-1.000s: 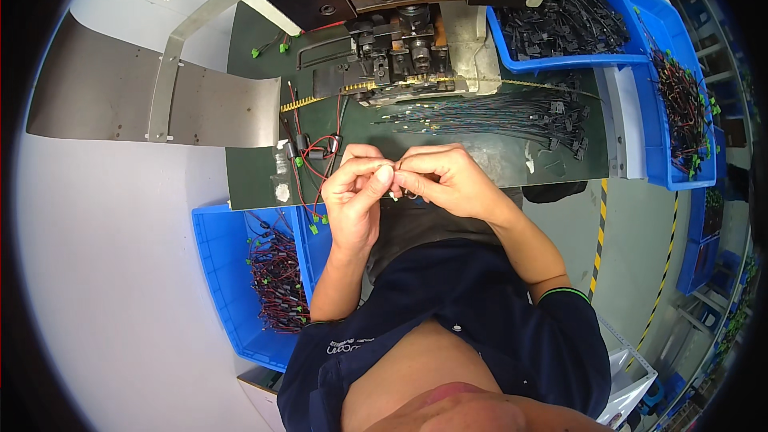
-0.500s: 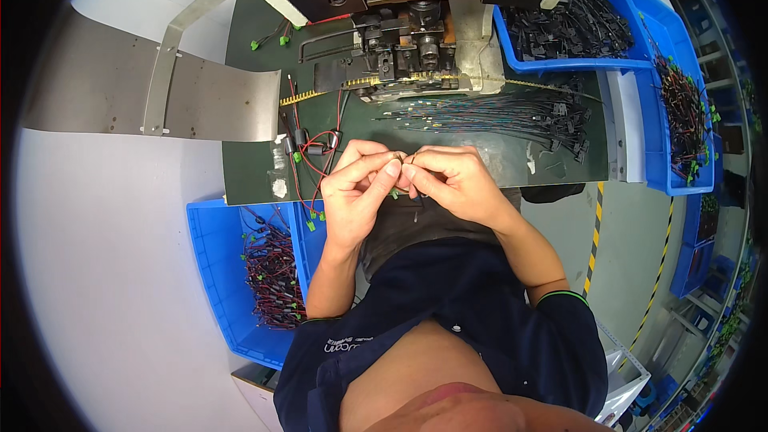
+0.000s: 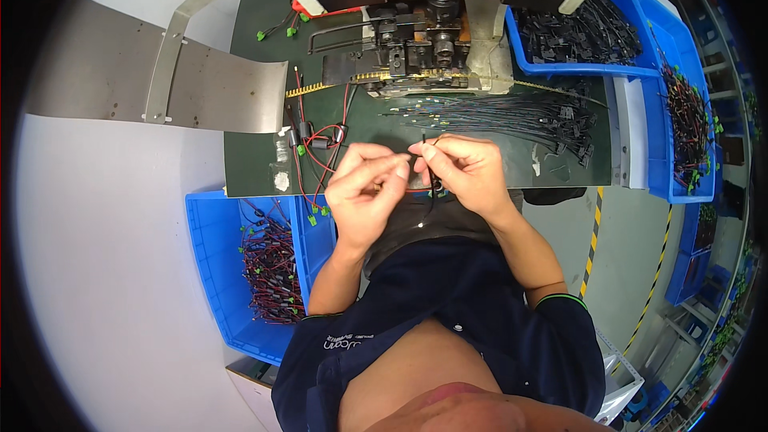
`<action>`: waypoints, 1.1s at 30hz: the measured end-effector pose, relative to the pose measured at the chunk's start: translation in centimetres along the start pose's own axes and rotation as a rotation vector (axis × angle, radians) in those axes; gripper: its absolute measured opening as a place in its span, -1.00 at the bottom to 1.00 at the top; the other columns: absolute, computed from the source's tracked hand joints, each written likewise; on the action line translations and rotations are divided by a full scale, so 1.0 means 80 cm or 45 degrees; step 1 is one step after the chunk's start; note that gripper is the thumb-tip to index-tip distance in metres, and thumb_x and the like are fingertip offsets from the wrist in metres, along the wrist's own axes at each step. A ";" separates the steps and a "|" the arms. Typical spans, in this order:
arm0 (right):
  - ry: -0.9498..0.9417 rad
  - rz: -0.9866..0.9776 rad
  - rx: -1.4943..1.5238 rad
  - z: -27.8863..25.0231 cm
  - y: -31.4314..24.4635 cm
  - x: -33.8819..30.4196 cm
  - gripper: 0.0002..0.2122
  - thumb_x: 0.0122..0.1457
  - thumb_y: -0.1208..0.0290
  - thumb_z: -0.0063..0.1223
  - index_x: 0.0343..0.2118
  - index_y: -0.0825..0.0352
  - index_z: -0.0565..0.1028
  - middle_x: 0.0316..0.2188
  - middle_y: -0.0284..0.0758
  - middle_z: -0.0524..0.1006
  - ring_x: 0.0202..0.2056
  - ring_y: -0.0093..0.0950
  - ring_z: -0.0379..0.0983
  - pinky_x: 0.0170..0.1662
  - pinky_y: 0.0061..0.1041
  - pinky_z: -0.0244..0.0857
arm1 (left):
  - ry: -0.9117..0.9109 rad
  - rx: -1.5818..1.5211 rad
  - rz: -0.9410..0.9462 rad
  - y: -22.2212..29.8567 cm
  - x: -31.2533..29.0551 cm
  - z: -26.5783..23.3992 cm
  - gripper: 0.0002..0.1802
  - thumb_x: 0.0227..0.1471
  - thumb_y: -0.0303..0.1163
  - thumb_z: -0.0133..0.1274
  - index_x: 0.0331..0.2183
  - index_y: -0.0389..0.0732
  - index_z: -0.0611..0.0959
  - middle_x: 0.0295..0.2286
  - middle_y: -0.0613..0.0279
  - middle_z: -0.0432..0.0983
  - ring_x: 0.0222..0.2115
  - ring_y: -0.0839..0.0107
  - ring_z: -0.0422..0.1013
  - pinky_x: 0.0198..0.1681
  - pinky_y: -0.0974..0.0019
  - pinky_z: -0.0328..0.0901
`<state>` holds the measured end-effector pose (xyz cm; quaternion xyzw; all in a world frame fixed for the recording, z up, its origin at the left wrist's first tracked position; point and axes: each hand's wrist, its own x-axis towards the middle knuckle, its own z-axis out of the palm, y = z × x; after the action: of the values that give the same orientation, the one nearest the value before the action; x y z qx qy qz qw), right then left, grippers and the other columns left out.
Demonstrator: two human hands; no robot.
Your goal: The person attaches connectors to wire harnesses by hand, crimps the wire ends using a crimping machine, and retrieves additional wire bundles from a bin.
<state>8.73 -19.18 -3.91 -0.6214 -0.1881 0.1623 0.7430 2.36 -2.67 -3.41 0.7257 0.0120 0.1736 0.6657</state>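
Over the near edge of the green work surface [image 3: 264, 168], my two hands almost meet at the fingertips. My right hand [image 3: 470, 174] is closed in a pinch on a thin black cable [image 3: 433, 206]; part of it sticks up past the fingers and the rest hangs down toward my lap. My left hand [image 3: 364, 189] is pinched too, its fingertips beside the cable; whatever lies between them is too small to make out. Beyond my hands lies a bundle of thin dark wires [image 3: 480, 114] with black connectors [image 3: 574, 124] at its right end.
A crimping machine [image 3: 428, 44] with a yellow terminal strip [image 3: 304, 90] stands ahead. Red-and-black wires with black cylinders [image 3: 320, 144] lie left. Blue bins hold red-black wires [image 3: 272, 268] and black cables [image 3: 572, 32]. A curved metal sheet [image 3: 224, 84] juts in from the left.
My fingertips have moved slightly apart. The black cable now shows above and below my right fingers. The whole view has shifted a little.
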 end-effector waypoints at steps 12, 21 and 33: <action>0.267 0.217 0.136 -0.019 0.015 0.034 -0.79 0.30 0.42 0.04 -0.31 0.46 0.63 -0.60 -0.39 0.55 -0.68 -0.81 0.20 -0.66 -0.75 -0.03 | 0.422 1.228 0.035 -0.053 0.027 -0.128 -0.78 0.14 -0.48 0.09 -0.16 -0.30 0.65 -0.22 0.07 0.47 -0.28 0.24 0.45 -0.24 0.24 0.35; 0.332 0.288 0.290 -0.035 0.020 0.061 -0.81 0.28 0.45 0.05 -0.29 0.48 0.61 -0.49 -0.33 0.57 -0.57 -0.67 0.41 -0.68 -0.77 0.04 | 0.321 0.818 -0.052 -0.089 0.038 -0.145 -0.72 0.05 -0.52 0.17 -0.14 -0.22 0.66 -0.17 0.20 0.46 -0.30 0.43 0.39 -0.27 0.40 0.31; 0.307 0.393 0.395 -0.042 0.021 0.072 -0.82 0.25 0.43 0.07 -0.29 0.46 0.61 -0.47 -0.31 0.59 -0.57 -0.69 0.42 -0.68 -0.77 0.03 | 0.626 0.606 0.052 -0.107 0.034 -0.152 -0.86 0.11 -0.54 0.17 -0.22 -0.29 0.65 -0.19 0.24 0.41 -0.27 0.51 0.43 -0.28 0.49 0.33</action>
<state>15.35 -19.09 -5.61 -0.5362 0.0264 0.2255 0.8130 3.45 10.69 -10.39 0.7972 0.1978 0.3488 0.4513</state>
